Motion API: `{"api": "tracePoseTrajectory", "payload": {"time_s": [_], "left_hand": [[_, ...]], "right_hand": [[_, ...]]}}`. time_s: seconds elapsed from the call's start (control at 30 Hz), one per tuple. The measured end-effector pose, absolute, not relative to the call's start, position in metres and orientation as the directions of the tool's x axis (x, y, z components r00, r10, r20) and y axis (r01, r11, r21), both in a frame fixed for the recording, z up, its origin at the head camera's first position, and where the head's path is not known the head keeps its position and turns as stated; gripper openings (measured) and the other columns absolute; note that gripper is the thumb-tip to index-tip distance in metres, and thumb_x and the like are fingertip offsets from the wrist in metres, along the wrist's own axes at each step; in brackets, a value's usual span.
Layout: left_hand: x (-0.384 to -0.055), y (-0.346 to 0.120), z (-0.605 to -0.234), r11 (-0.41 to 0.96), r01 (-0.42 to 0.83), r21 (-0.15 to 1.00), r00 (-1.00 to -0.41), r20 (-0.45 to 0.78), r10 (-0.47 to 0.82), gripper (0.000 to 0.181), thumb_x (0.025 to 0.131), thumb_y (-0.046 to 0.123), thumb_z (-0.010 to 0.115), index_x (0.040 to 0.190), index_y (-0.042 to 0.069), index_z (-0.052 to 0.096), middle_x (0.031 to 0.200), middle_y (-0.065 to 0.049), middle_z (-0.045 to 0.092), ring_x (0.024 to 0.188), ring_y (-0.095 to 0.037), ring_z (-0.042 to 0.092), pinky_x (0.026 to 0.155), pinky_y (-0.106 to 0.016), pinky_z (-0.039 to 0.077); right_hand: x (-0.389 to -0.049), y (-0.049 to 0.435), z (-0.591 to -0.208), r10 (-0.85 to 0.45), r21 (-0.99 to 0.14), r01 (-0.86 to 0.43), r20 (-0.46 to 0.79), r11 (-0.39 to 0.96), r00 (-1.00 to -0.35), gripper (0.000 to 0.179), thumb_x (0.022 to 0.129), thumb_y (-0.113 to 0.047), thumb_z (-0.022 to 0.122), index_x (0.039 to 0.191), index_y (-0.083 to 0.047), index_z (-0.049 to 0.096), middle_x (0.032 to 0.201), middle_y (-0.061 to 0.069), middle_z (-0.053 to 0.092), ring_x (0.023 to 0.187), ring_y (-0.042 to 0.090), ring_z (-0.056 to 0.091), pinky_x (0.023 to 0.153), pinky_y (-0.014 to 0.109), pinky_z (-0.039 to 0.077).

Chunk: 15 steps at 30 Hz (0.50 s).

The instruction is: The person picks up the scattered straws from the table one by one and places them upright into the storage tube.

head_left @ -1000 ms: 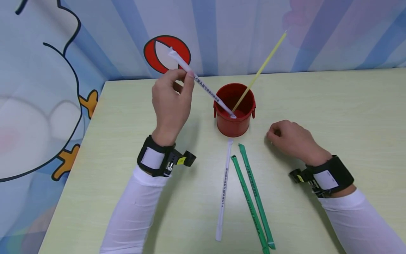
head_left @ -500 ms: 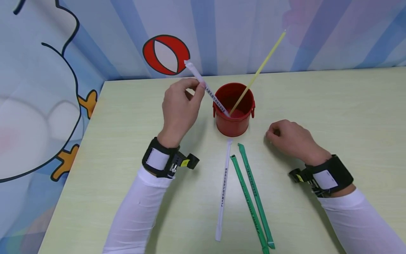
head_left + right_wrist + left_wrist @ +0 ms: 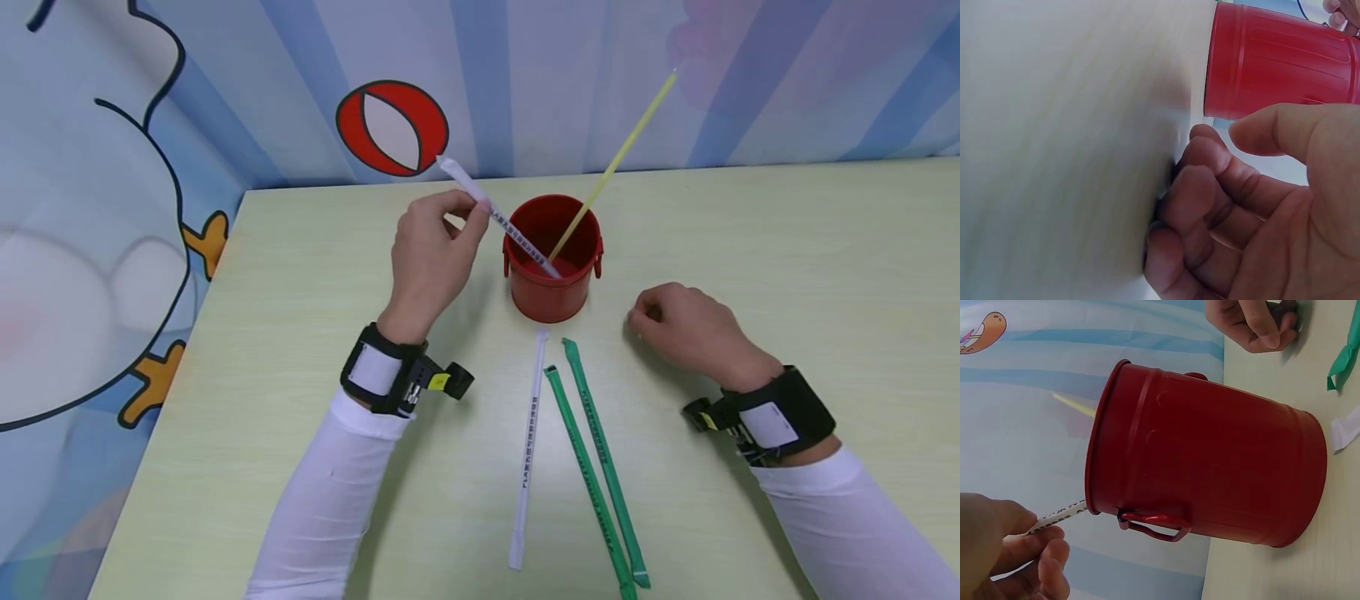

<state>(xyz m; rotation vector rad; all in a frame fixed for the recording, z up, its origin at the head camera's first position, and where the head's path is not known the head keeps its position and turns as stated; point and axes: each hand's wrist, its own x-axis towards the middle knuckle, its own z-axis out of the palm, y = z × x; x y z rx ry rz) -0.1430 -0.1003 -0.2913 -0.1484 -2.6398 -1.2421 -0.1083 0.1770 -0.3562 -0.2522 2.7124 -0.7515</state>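
Note:
My left hand (image 3: 432, 258) pinches a white paper-wrapped straw (image 3: 517, 236) between thumb and fingertips, left of a small red bucket (image 3: 550, 298). The straw slants, its lower end inside the bucket and its upper end sticking out past my fingers. In the left wrist view the wrapped straw (image 3: 1063, 515) passes over the bucket's rim, and its lower end is hidden by the wall. A yellow straw (image 3: 622, 154) leans in the same bucket, pointing up to the right. To the bucket's right, my right hand (image 3: 686, 325) rests on the table, fingers loosely curled with nothing in them.
In front of the bucket lie another white wrapped straw (image 3: 529, 450) and two green wrapped straws, a left one (image 3: 588, 475) and a right one (image 3: 606, 462). The pale wooden table (image 3: 825, 275) meets a printed backdrop (image 3: 558, 83) behind the bucket.
My left hand has moved right and slightly down toward the bucket, and the wrapped straw has gone lower with it, its upper end dropping. My right hand has stayed in place.

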Motion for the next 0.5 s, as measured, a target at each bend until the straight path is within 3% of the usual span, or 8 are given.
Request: {"api": "tracePoseTrajectory", "payload": {"time_s": [0.5], "left_hand": [[-0.1420, -0.1019, -0.2964, 0.657, 0.155, 0.738, -0.987, 0.152, 0.062, 0.028, 0.101, 0.030, 0.059, 0.115, 0.011, 0.075, 0.105, -0.006, 0.072, 0.080, -0.021, 0.059, 0.061, -0.030, 0.047]], "right_hand": [[-0.1080, 0.1773, -0.3568, -0.257, -0.525, -0.090, -0.254, 0.847, -0.933, 0.025, 0.097, -0.018, 0.052, 0.094, -0.002, 0.071, 0.070, 0.005, 0.057, 0.065, 0.020, 0.050, 0.057, 0.031, 0.036]]}}
